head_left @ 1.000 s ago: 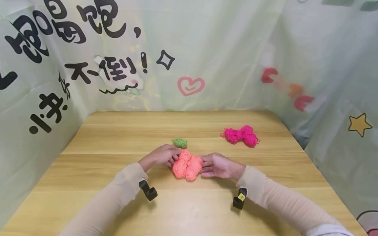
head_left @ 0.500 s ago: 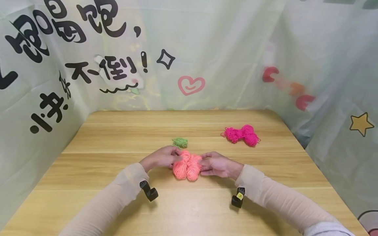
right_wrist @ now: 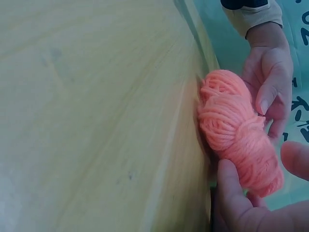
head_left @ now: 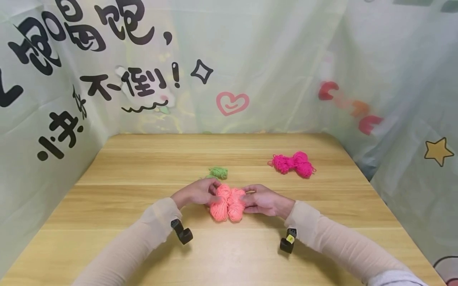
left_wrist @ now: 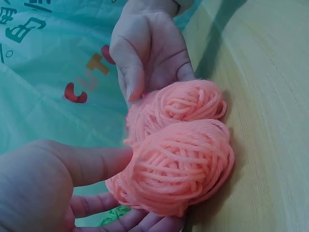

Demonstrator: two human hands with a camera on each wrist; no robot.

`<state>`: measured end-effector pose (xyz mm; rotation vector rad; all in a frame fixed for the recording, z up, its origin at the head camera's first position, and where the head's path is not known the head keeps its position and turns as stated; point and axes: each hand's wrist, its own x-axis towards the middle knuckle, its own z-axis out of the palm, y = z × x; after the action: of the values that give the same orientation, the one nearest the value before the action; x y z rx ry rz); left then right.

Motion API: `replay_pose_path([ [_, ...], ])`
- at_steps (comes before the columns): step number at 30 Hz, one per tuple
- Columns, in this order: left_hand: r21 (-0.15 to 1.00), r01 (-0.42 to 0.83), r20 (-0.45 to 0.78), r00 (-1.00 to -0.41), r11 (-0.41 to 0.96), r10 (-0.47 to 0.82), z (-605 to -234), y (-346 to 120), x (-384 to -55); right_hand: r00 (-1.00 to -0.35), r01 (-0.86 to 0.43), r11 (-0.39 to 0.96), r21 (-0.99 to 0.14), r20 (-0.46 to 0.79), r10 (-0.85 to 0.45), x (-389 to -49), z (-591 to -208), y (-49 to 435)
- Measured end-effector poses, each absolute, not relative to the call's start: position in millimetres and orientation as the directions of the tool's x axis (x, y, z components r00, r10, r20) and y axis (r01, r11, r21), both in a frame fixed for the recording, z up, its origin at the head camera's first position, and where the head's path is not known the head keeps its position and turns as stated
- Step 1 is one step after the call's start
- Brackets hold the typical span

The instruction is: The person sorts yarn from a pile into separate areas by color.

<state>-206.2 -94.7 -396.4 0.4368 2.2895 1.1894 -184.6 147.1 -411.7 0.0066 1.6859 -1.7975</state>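
Two bundles of coral-pink yarn lie side by side on the wooden table, each narrowed at its middle. My left hand [head_left: 197, 192] holds the left yarn bundle [left_wrist: 178, 166] from its outer side, the thumb on top and the fingers low around it. On the other side, my right hand [head_left: 265, 200] holds the right yarn bundle [head_left: 236, 210], its thumb reaching over and its fingers low at the side. The bundles touch each other, or nearly so. Parts of the fingers are hidden behind the yarn in the head view.
A small green yarn bundle [head_left: 218, 172] lies just beyond my left hand. Farther back on the right is a magenta yarn pile [head_left: 293, 164]. The wooden table [head_left: 229, 254] is bordered at the back and sides by printed curtains [head_left: 279, 71].
Both thumbs have come over the coral yarn. The bundles have turned slightly to lie more parallel, and their near ends have shifted a little toward me. Green and magenta yarn stay put.
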Motion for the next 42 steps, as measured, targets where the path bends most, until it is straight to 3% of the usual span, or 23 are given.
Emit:
replay_pose_path([
  [23, 0.763, 0.173, -0.207, -0.848, 0.623, 0.489, -399.6, -89.1, -205.0, -0.791, 0.431, 0.087, -0.898, -0.422, -0.443, -183.9, -409.7, 141.5],
  [42, 0.775, 0.144, -0.212, -0.858, 0.615, 0.468, -402.6, -89.8, -205.8, -0.794, 0.420, 0.120, -0.899, -0.428, -0.432, -190.0, -403.6, 145.7],
])
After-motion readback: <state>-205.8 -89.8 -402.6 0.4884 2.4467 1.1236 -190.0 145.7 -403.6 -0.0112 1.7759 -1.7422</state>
